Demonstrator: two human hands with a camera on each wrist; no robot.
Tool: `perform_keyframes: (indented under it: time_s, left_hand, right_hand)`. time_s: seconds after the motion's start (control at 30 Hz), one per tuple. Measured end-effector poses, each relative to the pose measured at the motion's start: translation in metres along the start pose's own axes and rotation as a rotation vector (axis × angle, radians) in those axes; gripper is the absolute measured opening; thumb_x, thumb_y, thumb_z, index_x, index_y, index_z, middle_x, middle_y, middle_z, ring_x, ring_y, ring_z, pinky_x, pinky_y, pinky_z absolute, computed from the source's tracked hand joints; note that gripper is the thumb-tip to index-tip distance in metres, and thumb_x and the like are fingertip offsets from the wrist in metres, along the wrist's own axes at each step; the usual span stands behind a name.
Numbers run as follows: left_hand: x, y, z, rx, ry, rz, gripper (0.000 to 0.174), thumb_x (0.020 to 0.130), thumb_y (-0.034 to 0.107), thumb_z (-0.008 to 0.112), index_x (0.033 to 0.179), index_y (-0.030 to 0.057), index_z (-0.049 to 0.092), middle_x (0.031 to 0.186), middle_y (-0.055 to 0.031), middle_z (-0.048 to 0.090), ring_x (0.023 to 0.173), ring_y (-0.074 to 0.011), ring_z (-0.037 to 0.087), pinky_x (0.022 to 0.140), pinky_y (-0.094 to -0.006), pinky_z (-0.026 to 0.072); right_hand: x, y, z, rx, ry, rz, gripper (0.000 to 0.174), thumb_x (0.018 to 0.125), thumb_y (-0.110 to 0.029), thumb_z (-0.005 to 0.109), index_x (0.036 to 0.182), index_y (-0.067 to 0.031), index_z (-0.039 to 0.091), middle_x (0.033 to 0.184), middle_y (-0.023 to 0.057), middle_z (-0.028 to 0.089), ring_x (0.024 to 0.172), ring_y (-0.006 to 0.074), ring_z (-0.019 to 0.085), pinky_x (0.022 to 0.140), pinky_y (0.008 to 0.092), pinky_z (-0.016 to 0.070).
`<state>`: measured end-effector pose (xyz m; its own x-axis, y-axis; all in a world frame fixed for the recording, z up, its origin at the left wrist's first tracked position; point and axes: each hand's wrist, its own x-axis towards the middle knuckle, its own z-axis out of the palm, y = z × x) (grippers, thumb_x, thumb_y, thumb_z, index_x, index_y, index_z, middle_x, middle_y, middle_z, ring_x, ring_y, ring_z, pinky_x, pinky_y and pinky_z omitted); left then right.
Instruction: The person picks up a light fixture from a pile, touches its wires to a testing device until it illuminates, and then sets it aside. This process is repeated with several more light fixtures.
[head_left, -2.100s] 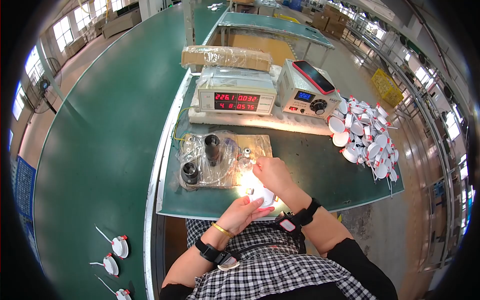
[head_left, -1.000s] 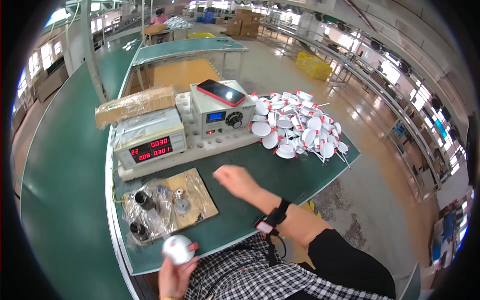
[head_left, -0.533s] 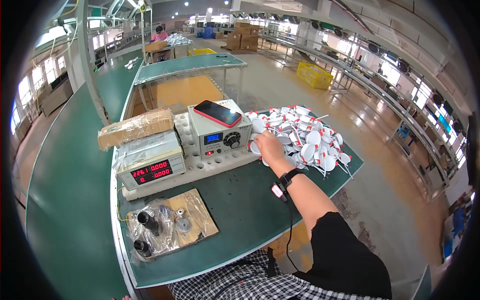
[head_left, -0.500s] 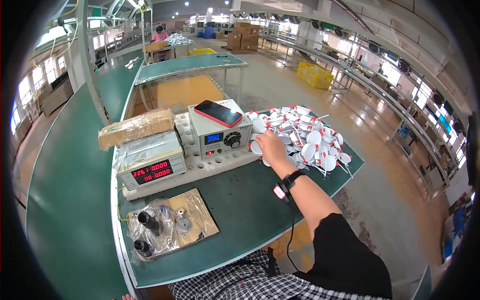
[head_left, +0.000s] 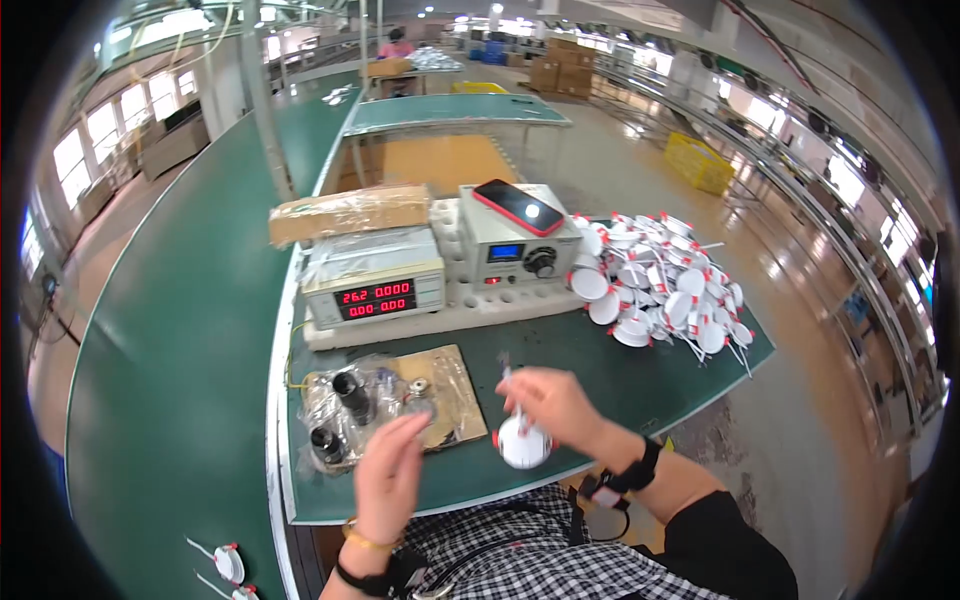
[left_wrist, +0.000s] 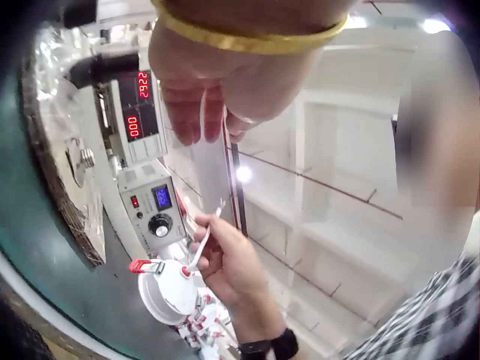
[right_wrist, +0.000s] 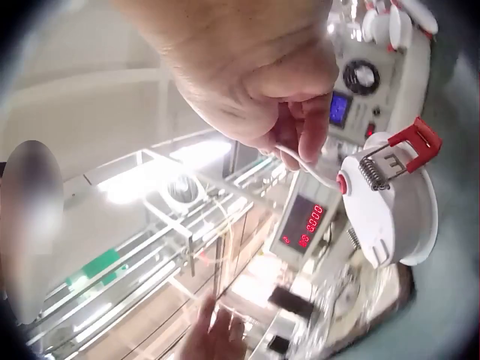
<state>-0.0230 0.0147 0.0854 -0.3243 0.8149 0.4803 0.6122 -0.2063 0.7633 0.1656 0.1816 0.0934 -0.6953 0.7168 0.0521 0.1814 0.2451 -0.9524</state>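
Observation:
My right hand (head_left: 558, 405) pinches the white cable of a recessed downlight (head_left: 524, 445), which hangs below the fingers over the front of the green bench. In the right wrist view the downlight (right_wrist: 382, 206) shows a white round body and a red-tipped spring clip. My left hand (head_left: 388, 480) is raised beside it with fingers extended and nothing in them. Close beyond the left hand lies a plastic-wrapped board (head_left: 462, 400) bearing two black cylinders (head_left: 352, 396) and a small metal fitting (head_left: 418, 386).
A power meter (head_left: 375, 300) with red digits and a grey dial box (head_left: 520, 250) carrying a phone (head_left: 517, 206) stand on white foam (head_left: 470, 298). Many downlights (head_left: 680, 290) are heaped at the right. Others (head_left: 229, 563) lie on the left-hand table (head_left: 170, 400).
My right hand has come back from the heap with a downlight. My left hand earlier held a lit downlight, went off leftward, and is back without it. The meter's current and power readings fell to zero.

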Motion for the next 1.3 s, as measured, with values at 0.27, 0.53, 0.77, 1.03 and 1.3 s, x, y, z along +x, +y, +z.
perform_keyframes:
  time_s: [0.27,0.53,0.77,1.03,1.3]
  left_hand:
    - [0.016,-0.005,0.022,0.116,0.007,0.205,0.040,0.080,-0.004,0.061,0.119,0.0038,0.058,0.102,-0.0164,0.062,0.097,-0.0336,0.059,0.084,-0.0384,0.0486]
    - [-0.015,-0.013,0.029,-0.432,-0.004,-0.428,0.025,0.092,0.006,0.052,0.116,0.0014,0.060,0.109,-0.0112,0.064,0.095,-0.0179,0.062,0.082,-0.0291,0.0487]
    - [-0.052,-0.040,0.029,-0.986,-0.036,-0.663,0.048,0.099,0.024,0.045,0.138,-0.0031,0.034,0.134,-0.0152,0.047,0.119,-0.0241,0.051,0.100,-0.0361,0.0414]
    - [-0.061,-0.034,0.058,-1.028,-0.197,-0.772,0.041,0.095,0.012,0.053,0.130,-0.0037,0.041,0.119,-0.0131,0.057,0.104,-0.0200,0.061,0.088,-0.0306,0.0515]
    - [-0.060,-0.037,0.060,-1.133,-0.282,-0.852,0.036,0.094,0.015,0.055,0.124,-0.0029,0.044,0.114,-0.0125,0.060,0.099,-0.0196,0.063,0.085,-0.0291,0.0532]
  right_hand:
    - [-0.020,-0.003,0.059,-0.028,-0.150,-0.103,0.020,0.093,-0.017,0.053,0.086,-0.0001,0.060,0.071,0.0061,0.059,0.053,0.0117,0.054,0.047,0.0263,0.0442]
    - [-0.019,-0.007,0.082,0.010,-0.029,-0.154,0.018,0.093,-0.013,0.054,0.101,0.0008,0.062,0.074,0.0067,0.061,0.055,0.0095,0.054,0.050,0.0239,0.0450]
    - [-0.004,-0.017,0.072,0.191,0.047,-0.080,0.023,0.098,-0.016,0.046,0.103,0.0024,0.060,0.077,0.0034,0.059,0.055,0.0052,0.054,0.051,0.0180,0.0440]
    - [0.000,-0.015,0.076,0.182,0.120,-0.113,0.024,0.098,-0.017,0.047,0.104,0.0028,0.059,0.077,0.0014,0.059,0.057,0.0042,0.054,0.052,0.0164,0.0421]
    - [0.030,0.026,0.070,-0.335,0.025,-0.110,0.026,0.093,-0.022,0.050,0.088,-0.0002,0.063,0.067,0.0152,0.059,0.056,0.0249,0.055,0.057,0.0348,0.0449]
